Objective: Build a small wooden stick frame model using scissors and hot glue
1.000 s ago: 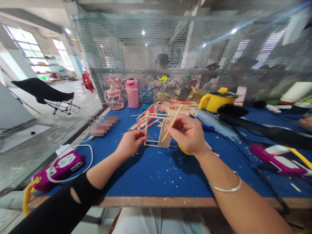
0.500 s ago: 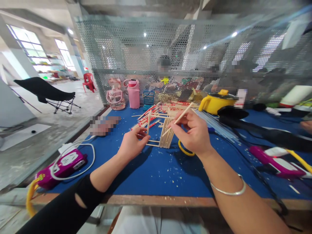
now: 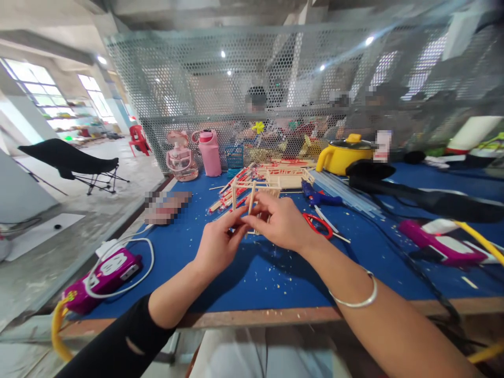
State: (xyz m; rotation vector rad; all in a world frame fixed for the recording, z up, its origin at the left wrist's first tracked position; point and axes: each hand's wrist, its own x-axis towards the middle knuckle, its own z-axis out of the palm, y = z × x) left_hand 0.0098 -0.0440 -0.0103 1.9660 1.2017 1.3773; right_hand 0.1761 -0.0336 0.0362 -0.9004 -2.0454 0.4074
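Observation:
My right hand [image 3: 281, 219] pinches a thin wooden stick [image 3: 252, 197], which stands nearly upright in its fingers. Fingertips of my left hand [image 3: 218, 241] close on the same stick lower down, meeting the right fingers. Right behind both hands is a small open box frame of wooden sticks [image 3: 235, 192]; the fingers hide much of its front and lower part. Beyond it lies another stick frame [image 3: 291, 180]. Loose sticks and red-marked packs of sticks [image 3: 230, 195] are spread behind the hands.
A blue glue gun [image 3: 321, 197] and red-handled scissors [image 3: 321, 227] lie to the right, near clear glue sticks [image 3: 350, 194]. A yellow pot [image 3: 346, 159] and pink bottle [image 3: 210, 155] stand behind. Purple power strips [image 3: 104, 275] flank the blue tabletop [image 3: 275, 283]. People sit beyond the mesh screen.
My right hand has moved left and down with the stick, turning it from slanted to nearly upright. My left hand has come off the frame's side to meet it. Glue gun and scissors are now uncovered.

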